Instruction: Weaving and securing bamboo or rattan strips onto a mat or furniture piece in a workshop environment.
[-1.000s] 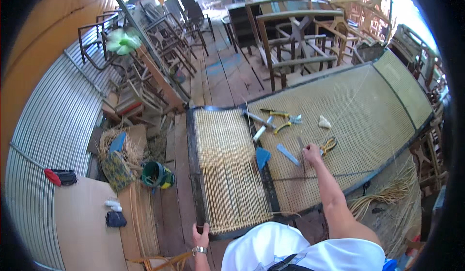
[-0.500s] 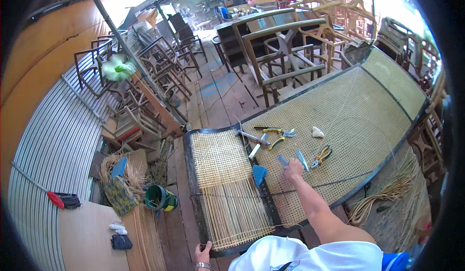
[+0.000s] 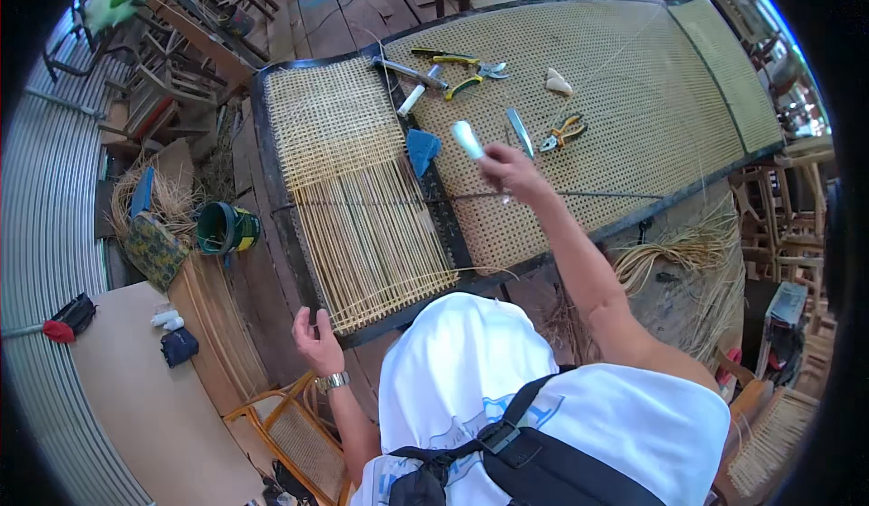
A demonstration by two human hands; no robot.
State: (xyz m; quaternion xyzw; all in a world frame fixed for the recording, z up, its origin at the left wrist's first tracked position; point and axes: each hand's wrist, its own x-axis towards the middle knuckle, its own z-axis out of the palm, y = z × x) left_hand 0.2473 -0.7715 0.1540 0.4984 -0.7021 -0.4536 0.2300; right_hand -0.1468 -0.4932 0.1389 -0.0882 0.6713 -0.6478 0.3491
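My right hand [image 3: 511, 173] is closed on a flat, shiny metal blade [image 3: 467, 138], lifted over the woven cane panel [image 3: 597, 81]. Its exact kind cannot be made out. By the lower left corner of the smaller frame, my left hand [image 3: 319, 341] is empty with its fingers apart. That frame holds half-woven cane [image 3: 339, 126]; long bare strands [image 3: 371, 243] run across its near part. Just right of my right hand lie another flat metal strip [image 3: 520, 132] and yellow-handled pliers [image 3: 563, 132]. A blue piece [image 3: 422, 150] rests on the dark frame bar between the panels.
Beyond the blue piece are a hammer [image 3: 409, 73], a white-ended tool [image 3: 412, 99] and open yellow-black pliers [image 3: 466, 71]. A pale lump [image 3: 558, 81] sits farther right. Cane bundles [image 3: 674, 253] lie at right. A green bucket [image 3: 226, 228] and rattan chair [image 3: 299, 434] stand at left.
My right hand has picked the metal blade up off the panel. My left hand has come away from the frame's corner and opened. The view has tilted down.
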